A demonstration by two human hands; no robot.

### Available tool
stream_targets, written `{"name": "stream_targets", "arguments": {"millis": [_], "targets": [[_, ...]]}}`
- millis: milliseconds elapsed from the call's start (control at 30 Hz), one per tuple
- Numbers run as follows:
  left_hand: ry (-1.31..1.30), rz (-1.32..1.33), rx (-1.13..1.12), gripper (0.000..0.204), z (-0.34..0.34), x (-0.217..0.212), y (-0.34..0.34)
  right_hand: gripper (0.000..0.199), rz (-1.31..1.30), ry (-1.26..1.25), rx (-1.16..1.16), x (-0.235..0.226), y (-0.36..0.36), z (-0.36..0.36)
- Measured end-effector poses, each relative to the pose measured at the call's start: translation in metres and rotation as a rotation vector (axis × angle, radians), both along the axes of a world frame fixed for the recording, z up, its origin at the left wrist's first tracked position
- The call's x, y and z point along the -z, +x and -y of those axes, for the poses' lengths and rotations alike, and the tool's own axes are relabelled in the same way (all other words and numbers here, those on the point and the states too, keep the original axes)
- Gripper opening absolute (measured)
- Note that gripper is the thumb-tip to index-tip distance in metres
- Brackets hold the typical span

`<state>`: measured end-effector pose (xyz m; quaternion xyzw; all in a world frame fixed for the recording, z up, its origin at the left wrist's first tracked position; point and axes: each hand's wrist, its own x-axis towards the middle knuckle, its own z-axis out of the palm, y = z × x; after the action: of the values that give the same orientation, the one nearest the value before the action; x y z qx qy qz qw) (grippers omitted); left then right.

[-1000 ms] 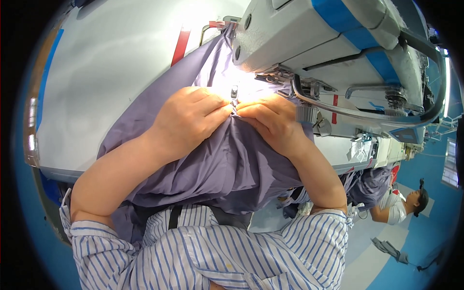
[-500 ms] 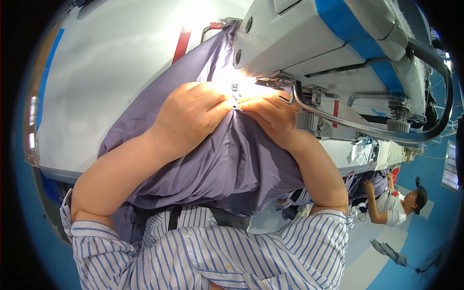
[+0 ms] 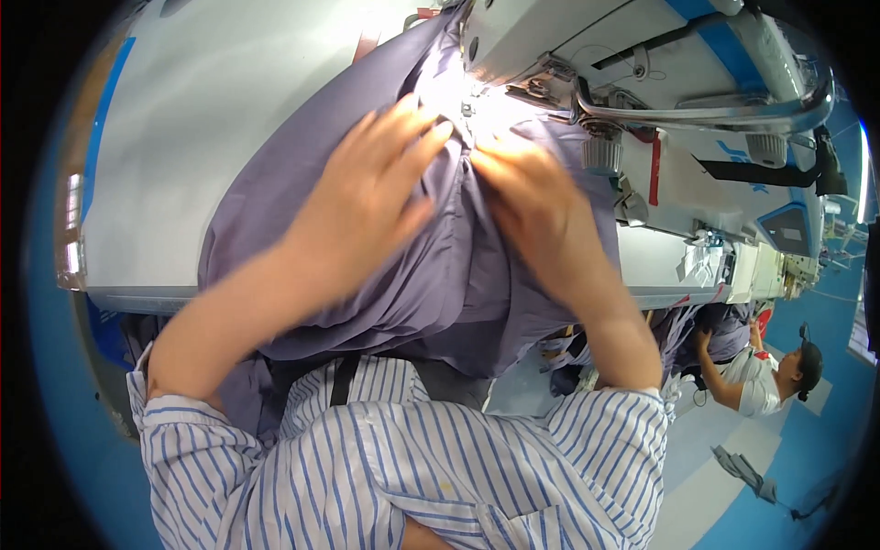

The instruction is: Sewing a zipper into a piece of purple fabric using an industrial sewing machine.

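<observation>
A purple-grey garment (image 3: 431, 275) lies over the white sewing table (image 3: 211, 119) and hangs off its front edge. My left hand (image 3: 367, 197) presses flat on the cloth, fingers spread toward the needle area. My right hand (image 3: 527, 197) rests on the cloth just right of the seam, fingertips close to the presser foot (image 3: 472, 110) under a bright lamp. The white and blue sewing machine (image 3: 642, 64) stands above both hands. Both hands hold the fabric down; the needle itself is washed out by glare.
A second white machine (image 3: 770, 266) stands at the right end of the table. Another person in a white top (image 3: 756, 376) works at the lower right on a blue floor. More purple cloth (image 3: 697, 330) hangs beneath the table edge.
The view has moved closer to the machine. My left hand's fingers have spread out flat on the cloth, and both hands have slid the fabric toward the presser foot.
</observation>
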<state>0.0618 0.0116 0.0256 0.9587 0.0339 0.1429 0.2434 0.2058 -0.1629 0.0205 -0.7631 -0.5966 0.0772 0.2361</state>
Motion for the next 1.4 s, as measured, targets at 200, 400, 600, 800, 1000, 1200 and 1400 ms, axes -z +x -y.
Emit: {"name": "stream_targets", "arguments": {"millis": [200, 400, 600, 800, 1000, 1200, 1400], "targets": [[0.065, -0.466, 0.022, 0.094, 0.018, -0.009, -0.075, 0.093, 0.097, -0.387, 0.048, -0.027, -0.064, 0.033], [0.318, -0.119, 0.033, 0.085, -0.031, 0.031, -0.037, 0.098, 0.219, -0.254, 0.051, 0.002, 0.037, 0.096], [0.39, -0.218, 0.161, 0.081, -0.059, 0.026, -0.125, 0.114, 0.267, -0.349, -0.025, 0.003, 0.01, 0.142], [-0.389, -0.254, 0.364, 0.058, 0.066, 0.035, -0.131, 0.106, 0.232, -0.198, 0.005, 0.002, 0.007, 0.123], [-0.754, -0.822, -0.15, 0.078, 0.128, 0.084, -0.05, 0.09, 0.174, -0.127, 0.03, 0.005, 0.003, 0.126], [-0.966, -0.271, 0.289, 0.037, 0.152, 0.086, -0.094, 0.065, 0.2, -0.112, 0.147, 0.0, -0.018, 0.116], [-0.743, -0.087, 0.357, 0.044, 0.158, 0.089, -0.104, 0.019, 0.29, 0.157, 0.175, 0.0, -0.072, 0.096]]}}
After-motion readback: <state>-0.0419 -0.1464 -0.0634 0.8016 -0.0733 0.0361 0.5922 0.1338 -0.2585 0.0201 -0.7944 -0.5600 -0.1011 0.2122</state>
